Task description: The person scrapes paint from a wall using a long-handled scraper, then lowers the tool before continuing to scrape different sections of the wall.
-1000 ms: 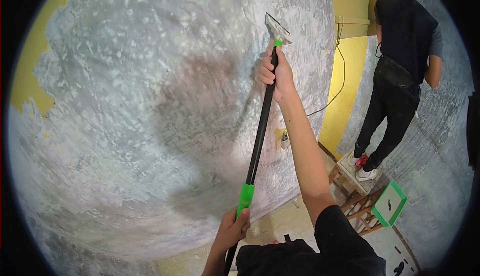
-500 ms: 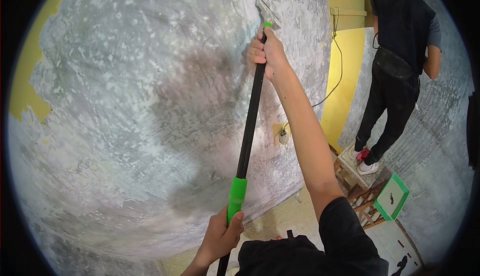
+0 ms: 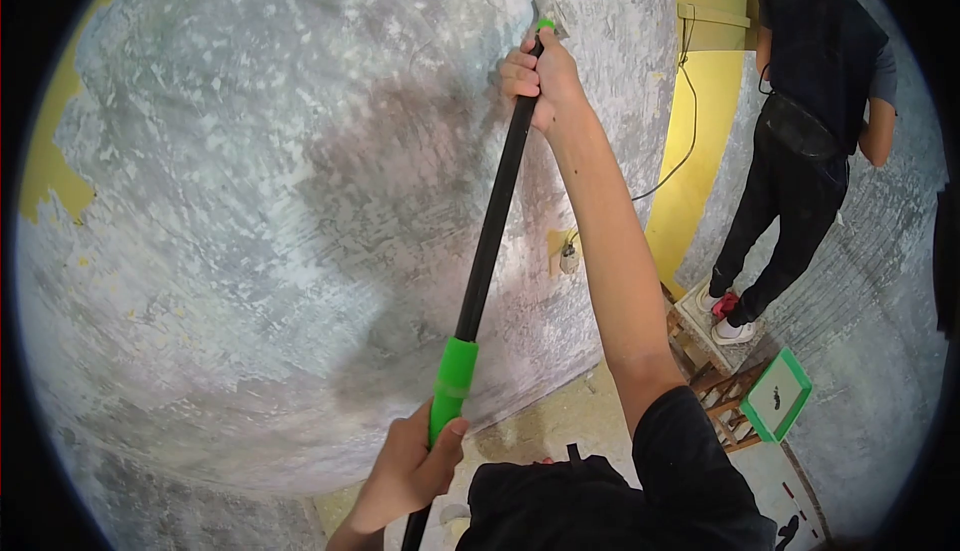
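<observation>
A long-handled scraper with a black pole and green collar slants up across the view. Its flat blade meets the mottled grey-white wall near the top. Just below the blade, my right hand is wrapped round the upper pole, arm stretched out. My left hand grips the pole lower down, at the bottom of the green collar. The pole's lower end runs out of the frame beneath that hand.
At right, another person in dark clothes stands on a wooden stool, facing the far wall. A green-rimmed tray sits beside the stool. A socket and a hanging cable are on the wall side.
The scraper blade and my right hand have moved up and slightly right in view. My left hand has shifted left and down, so the pole leans more.
</observation>
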`<state>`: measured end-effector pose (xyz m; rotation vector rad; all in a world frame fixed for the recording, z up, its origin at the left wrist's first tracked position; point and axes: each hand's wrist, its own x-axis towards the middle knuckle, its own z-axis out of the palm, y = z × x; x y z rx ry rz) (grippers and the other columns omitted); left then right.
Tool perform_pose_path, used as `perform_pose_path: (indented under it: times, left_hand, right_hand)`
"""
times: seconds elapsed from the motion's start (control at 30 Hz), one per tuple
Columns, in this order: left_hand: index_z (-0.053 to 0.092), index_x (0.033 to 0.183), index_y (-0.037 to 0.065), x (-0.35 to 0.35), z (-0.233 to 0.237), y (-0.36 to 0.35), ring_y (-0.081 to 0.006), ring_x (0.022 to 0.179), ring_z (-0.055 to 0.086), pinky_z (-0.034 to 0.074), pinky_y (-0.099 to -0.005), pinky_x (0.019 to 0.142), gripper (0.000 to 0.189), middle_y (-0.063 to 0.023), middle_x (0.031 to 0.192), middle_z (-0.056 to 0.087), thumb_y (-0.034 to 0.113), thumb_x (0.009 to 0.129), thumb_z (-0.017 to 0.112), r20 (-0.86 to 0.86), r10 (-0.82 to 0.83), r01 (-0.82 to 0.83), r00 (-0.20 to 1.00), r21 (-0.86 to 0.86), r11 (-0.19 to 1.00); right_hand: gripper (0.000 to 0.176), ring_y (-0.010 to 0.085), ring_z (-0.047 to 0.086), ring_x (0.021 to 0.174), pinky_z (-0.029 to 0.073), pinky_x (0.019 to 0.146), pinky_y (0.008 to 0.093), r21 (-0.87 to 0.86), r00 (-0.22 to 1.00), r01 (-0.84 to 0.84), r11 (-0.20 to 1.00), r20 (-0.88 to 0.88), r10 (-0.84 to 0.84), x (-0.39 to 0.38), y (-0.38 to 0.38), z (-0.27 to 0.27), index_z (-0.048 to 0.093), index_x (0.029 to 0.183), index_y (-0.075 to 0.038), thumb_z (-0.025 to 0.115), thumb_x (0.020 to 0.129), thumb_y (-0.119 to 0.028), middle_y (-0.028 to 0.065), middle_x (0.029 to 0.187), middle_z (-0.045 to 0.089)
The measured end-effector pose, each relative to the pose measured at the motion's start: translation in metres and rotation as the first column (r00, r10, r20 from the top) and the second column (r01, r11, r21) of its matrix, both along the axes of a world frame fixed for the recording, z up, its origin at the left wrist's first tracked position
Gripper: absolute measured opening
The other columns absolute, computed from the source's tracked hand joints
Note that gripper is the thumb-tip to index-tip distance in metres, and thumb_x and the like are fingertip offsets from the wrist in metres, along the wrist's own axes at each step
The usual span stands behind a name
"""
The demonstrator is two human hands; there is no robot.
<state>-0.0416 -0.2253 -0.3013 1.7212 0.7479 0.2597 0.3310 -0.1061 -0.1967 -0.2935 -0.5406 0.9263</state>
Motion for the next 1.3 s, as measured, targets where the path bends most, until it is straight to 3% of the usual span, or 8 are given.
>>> perform_pose_path:
  times: [0.73,0.97,1.03,1.13,1.17,1.2,1.23,1.3]
  left_hand:
    - [0.050,0.087,0.001,0.002,-0.070,0.020,-0.0054,0.043,0.045,0.035,-0.0240,0.040,0.025,0.0015,0.055,0.047,0.024,0.098,0.053,0.027,0.102,-0.099,0.994,-0.101,0.990]
    - [0.063,0.080,0.000,-0.018,-0.212,0.039,-0.0103,0.054,0.052,0.044,-0.0300,0.053,0.036,-0.0042,0.057,0.057,0.035,0.088,0.068,-0.054,0.327,-0.307,0.943,0.229,0.924]
    - [0.063,0.082,0.000,-0.023,-0.227,0.041,-0.0110,0.052,0.048,0.040,-0.0314,0.051,0.035,-0.0074,0.055,0.053,0.034,0.088,0.068,0.061,0.334,-0.334,0.940,0.350,0.875]
    - [0.061,0.080,-0.002,-0.036,-0.229,0.041,-0.0114,0.050,0.042,0.035,-0.0327,0.048,0.033,-0.0067,0.051,0.046,0.029,0.087,0.068,0.104,0.417,-0.428,0.903,0.306,0.850]
    - [0.060,0.078,-0.002,-0.041,-0.230,0.041,-0.0101,0.050,0.043,0.035,-0.0306,0.048,0.032,-0.0049,0.053,0.048,0.028,0.087,0.068,0.095,0.432,-0.439,0.897,0.314,0.842]
    - [0.059,0.075,-0.001,-0.045,-0.228,0.044,-0.0088,0.051,0.044,0.036,-0.0285,0.048,0.031,-0.0031,0.054,0.050,0.026,0.087,0.069,0.093,0.445,-0.450,0.891,0.322,0.833]
    - [0.058,0.072,-0.001,-0.051,-0.228,0.043,-0.0075,0.051,0.045,0.036,-0.0264,0.048,0.030,-0.0013,0.055,0.052,0.024,0.086,0.069,0.085,0.461,-0.462,0.883,0.325,0.825]
    - [0.057,0.072,-0.001,-0.056,-0.232,0.039,-0.0075,0.051,0.045,0.036,-0.0268,0.047,0.031,-0.0018,0.055,0.052,0.023,0.086,0.069,0.161,0.496,-0.521,0.853,0.269,0.810]
  right_hand:
    - [0.033,0.0103,0.031,0.041,0.026,0.036,0.0270,-0.067,0.994,0.058,0.996,0.094,-0.052,-0.009,-0.002,-0.049,0.037,0.084,-0.014,0.047,0.098,-0.043,-0.0008,0.058,0.037]
    - [0.041,0.0186,0.063,0.074,0.051,0.064,0.0320,-0.225,0.862,0.145,0.963,0.506,-0.012,-0.072,-0.009,-0.246,0.055,0.087,-0.008,0.044,0.098,-0.047,0.0093,0.081,0.065]
    - [0.043,0.0223,0.060,0.106,0.051,0.087,0.0420,-0.334,0.891,-0.149,0.931,0.362,0.272,-0.093,-0.041,-0.326,0.058,0.099,-0.008,0.045,0.097,-0.049,0.0115,0.110,0.063]
    - [0.037,0.0224,0.061,0.101,0.049,0.087,0.0416,-0.288,0.842,-0.517,0.806,-0.001,0.540,-0.098,-0.091,-0.466,0.062,0.102,-0.005,0.046,0.099,-0.038,0.0120,0.106,0.064]
    - [0.025,0.0251,0.059,0.106,0.049,0.089,0.0405,-0.488,0.744,-0.160,0.858,0.512,0.430,-0.104,-0.115,-0.513,0.063,0.085,-0.004,0.050,0.096,-0.023,0.0131,0.105,0.064]
    - [0.021,0.0253,0.062,0.100,0.051,0.087,0.0375,-0.757,0.900,-0.258,0.600,0.038,0.435,-0.114,-0.131,-0.551,0.068,0.092,0.002,0.054,0.091,-0.013,0.0149,0.108,0.065]
    - [0.026,0.0239,0.063,0.096,0.051,0.085,0.0360,-0.789,0.508,0.008,0.614,0.533,0.677,-0.109,-0.160,-0.605,0.067,0.108,0.001,0.056,0.088,-0.013,0.0136,0.112,0.066]
    - [0.037,0.0220,0.063,0.096,0.052,0.083,0.0355,-0.591,-0.346,0.023,0.806,0.752,0.561,-0.103,-0.209,-0.771,0.062,0.124,-0.013,0.059,0.088,-0.020,0.0083,0.112,0.066]
